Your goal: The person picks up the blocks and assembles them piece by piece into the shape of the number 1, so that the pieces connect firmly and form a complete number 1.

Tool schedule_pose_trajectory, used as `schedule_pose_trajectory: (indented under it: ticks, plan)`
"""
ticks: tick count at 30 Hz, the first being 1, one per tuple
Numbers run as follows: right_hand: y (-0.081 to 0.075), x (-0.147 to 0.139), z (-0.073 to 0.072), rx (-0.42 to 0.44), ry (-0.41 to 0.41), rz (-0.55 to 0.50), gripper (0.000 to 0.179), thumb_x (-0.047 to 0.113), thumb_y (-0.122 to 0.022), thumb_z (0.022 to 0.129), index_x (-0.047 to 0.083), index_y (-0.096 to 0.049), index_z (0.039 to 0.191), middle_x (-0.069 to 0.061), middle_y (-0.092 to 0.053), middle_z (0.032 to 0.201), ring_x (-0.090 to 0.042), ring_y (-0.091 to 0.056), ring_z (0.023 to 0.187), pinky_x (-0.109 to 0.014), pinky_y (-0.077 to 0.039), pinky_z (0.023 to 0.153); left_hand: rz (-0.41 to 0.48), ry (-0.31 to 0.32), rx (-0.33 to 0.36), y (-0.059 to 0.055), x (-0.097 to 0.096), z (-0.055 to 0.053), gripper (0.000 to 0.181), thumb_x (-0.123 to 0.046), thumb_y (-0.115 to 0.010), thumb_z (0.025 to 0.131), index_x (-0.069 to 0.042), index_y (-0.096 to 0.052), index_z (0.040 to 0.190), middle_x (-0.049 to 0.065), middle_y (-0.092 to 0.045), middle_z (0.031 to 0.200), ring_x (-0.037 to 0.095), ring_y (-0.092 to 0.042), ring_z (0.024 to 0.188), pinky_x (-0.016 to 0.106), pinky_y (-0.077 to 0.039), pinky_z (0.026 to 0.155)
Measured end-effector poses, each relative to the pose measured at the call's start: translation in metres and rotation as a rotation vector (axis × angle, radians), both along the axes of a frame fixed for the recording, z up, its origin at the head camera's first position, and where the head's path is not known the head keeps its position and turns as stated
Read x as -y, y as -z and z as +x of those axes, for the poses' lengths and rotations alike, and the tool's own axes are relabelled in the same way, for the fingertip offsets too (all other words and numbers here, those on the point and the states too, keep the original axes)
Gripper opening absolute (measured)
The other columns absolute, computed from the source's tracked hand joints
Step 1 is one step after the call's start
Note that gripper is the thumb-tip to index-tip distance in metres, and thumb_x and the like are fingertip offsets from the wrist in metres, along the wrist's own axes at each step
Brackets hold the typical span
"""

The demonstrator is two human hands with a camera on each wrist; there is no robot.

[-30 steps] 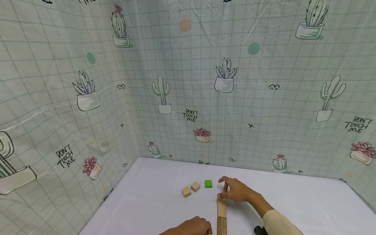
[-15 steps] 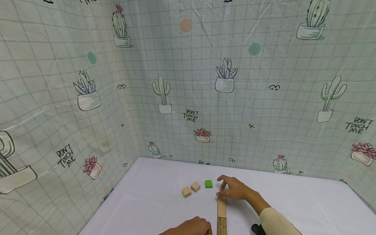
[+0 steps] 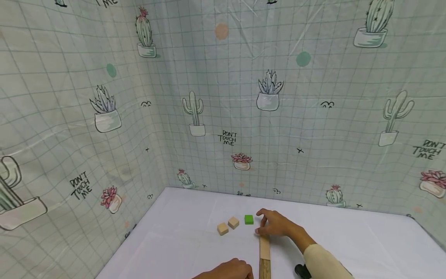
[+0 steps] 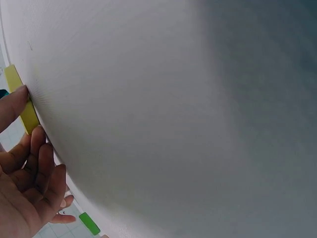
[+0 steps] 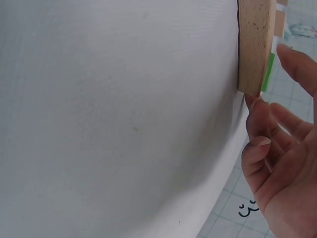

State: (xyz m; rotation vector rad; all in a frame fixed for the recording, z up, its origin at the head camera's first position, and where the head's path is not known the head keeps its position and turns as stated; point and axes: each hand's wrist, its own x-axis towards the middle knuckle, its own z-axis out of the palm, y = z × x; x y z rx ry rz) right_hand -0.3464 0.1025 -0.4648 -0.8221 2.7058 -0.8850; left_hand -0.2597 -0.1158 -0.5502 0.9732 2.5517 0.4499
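One left hand (image 4: 29, 191) is pinching a yellow block (image 4: 30, 118). The relaxed right hand (image 3: 277, 224) is touching a pale wooden bar (image 3: 265, 248), ideally lightly.

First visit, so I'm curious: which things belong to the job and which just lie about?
Likely in the job:
yellow block, in the left fingers
light strip, at the right fingers
dark strip, meeting its near end

Likely lying about:
two pale cubes
green block

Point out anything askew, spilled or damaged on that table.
Only a slight oddity: the two pale blocks, left of the green block, sit turned at angles, while it and the wooden strip lie roughly straight. No spill or damage shows.
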Motion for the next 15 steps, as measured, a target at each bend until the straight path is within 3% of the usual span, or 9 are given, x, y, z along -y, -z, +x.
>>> schedule_pose_trajectory:
  ticks: [3, 9, 15]
  plan:
    - [0.002, 0.000, -0.002, -0.002, 0.009, 0.009, 0.056, 0.028, -0.079, 0.084, 0.001, -0.056, 0.129, 0.002, -0.069, 0.089, -0.018, -0.059, 0.086, -0.052, -0.051, 0.087, 0.015, 0.013, -0.012, -0.009, 0.000, 0.006, 0.014, -0.033, -0.069, 0.095, -0.020, -0.074, 0.097, -0.018, -0.056, 0.076, -0.006, -0.050, 0.071, 0.015, -0.047, 0.066]
    - [0.004, 0.001, -0.007, -0.010, 0.023, 0.022, 0.057, 0.027, -0.080, 0.084, 0.001, -0.056, 0.129, 0.001, -0.068, 0.088, -0.015, -0.059, 0.083, -0.046, -0.052, 0.083, -0.001, -0.001, -0.054, -0.039, -0.005, 0.024, 0.015, -0.028, -0.069, 0.095, -0.015, -0.075, 0.098, -0.014, -0.058, 0.076, -0.006, -0.049, 0.072, 0.015, -0.047, 0.068]
    - [0.004, 0.003, -0.009, -0.016, 0.035, 0.024, 0.057, 0.025, -0.080, 0.083, 0.001, -0.057, 0.129, 0.000, -0.067, 0.089, -0.016, -0.059, 0.084, -0.046, -0.052, 0.083, 0.012, -0.008, -0.020, -0.042, -0.005, 0.025, 0.012, -0.026, -0.069, 0.095, -0.015, -0.073, 0.099, -0.014, -0.057, 0.078, -0.007, -0.048, 0.073, 0.014, -0.047, 0.068]
